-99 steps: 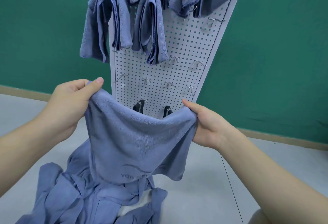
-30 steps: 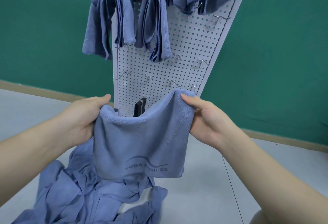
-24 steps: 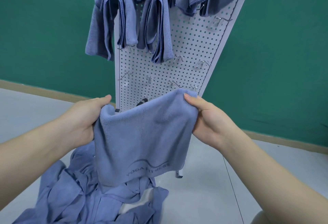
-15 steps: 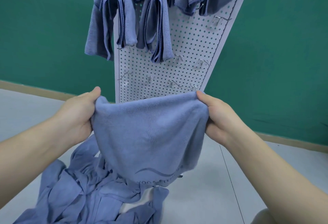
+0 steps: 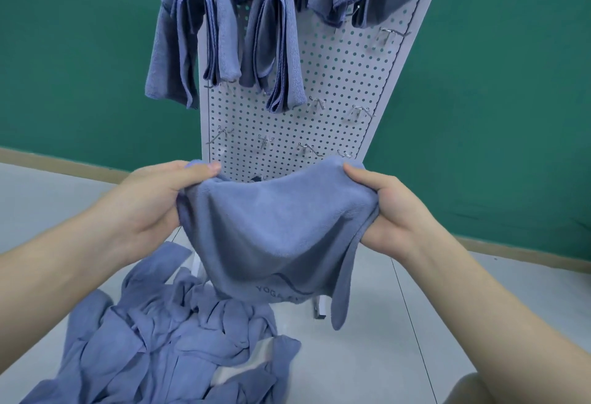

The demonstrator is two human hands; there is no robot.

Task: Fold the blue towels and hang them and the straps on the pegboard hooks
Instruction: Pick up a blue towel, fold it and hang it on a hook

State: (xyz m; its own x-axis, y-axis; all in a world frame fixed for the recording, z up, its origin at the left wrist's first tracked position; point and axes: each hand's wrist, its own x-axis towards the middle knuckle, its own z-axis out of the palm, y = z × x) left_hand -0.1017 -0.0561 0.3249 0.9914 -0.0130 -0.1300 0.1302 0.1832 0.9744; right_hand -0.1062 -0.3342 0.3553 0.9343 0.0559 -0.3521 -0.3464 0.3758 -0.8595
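A blue towel (image 5: 275, 231) with a printed logo near its lower edge hangs between my hands in front of the white pegboard (image 5: 335, 84). My left hand (image 5: 150, 202) grips its upper left corner and my right hand (image 5: 390, 211) grips the upper right corner. The towel sags in the middle and one corner dangles at the lower right. Folded blue towels (image 5: 271, 45) hang from hooks higher on the board. A dark strap behind the towel's top edge is almost hidden.
A heap of loose blue towels (image 5: 160, 346) lies on the grey floor at the lower left. Several bare metal hooks (image 5: 361, 112) stick out of the board's lower rows. A green wall (image 5: 495, 116) stands behind.
The towel's top edge has slackened and dipped between my hands, and its lower part has swung back down, with one corner now dangling at the right.
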